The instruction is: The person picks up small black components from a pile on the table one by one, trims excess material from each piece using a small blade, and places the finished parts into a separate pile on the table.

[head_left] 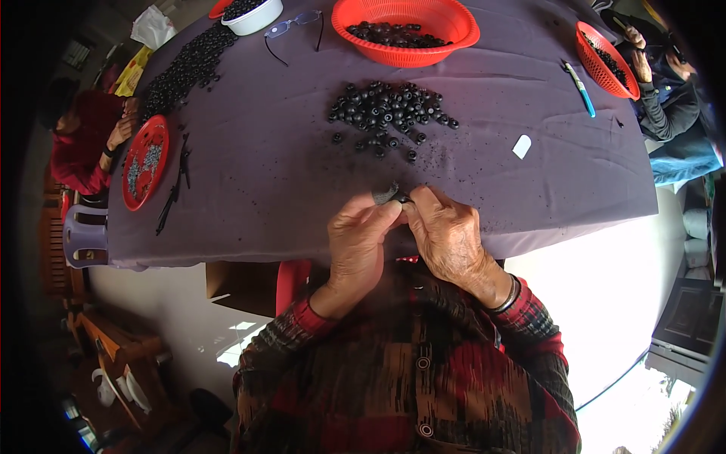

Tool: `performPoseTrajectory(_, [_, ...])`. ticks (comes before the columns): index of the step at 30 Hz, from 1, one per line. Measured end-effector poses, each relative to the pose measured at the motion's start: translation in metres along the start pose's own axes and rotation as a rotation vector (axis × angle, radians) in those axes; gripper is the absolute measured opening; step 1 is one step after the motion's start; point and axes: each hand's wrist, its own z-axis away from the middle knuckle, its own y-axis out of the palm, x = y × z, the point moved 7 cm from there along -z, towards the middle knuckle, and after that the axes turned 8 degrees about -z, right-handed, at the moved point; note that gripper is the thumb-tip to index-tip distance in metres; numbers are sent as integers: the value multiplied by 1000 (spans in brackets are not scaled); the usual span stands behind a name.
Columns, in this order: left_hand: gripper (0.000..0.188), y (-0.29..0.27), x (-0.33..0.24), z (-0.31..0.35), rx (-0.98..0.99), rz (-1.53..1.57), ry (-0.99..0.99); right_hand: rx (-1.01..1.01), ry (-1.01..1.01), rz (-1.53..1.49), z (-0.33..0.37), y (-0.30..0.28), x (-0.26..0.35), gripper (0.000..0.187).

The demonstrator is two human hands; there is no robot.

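Note:
Near the table's front edge, my left hand (357, 240) and my right hand (452, 238) meet fingertip to fingertip. Between them they pinch a small black round part (404, 199), mostly hidden by the fingers. A dark grey wrap (386, 194) covers one fingertip of my left hand. Just beyond the hands lies a loose pile of similar black round parts (389, 110), several with a hole in the end. Dark crumbs are scattered on the cloth around the pile.
A red plastic basin (355, 15) of black parts stands beyond the pile. The purple tablecloth (265, 166) also bears a red tray (136, 200), glasses (281, 29), a blue-white pen (581, 91), a white tag (522, 146) and a red basket (629, 92). People sit at left and right.

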Motion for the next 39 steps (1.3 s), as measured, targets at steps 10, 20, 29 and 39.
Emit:
performPoseTrajectory(10, [12,7,0,0,9,101,-66,-2,135,-130,1,0,-8,7])
performPoseTrajectory(20, [11,4,-5,-2,19,7,-44,103,93,-98,-6,-4,-5,7])
performPoseTrajectory(29, [11,0,2,-3,-28,38,-132,37,46,18,-2,1,-2,8])
performPoseTrajectory(39, [9,-39,-27,-39,5,-90,-87,-46,313,-112,-8,-46,-61,18])
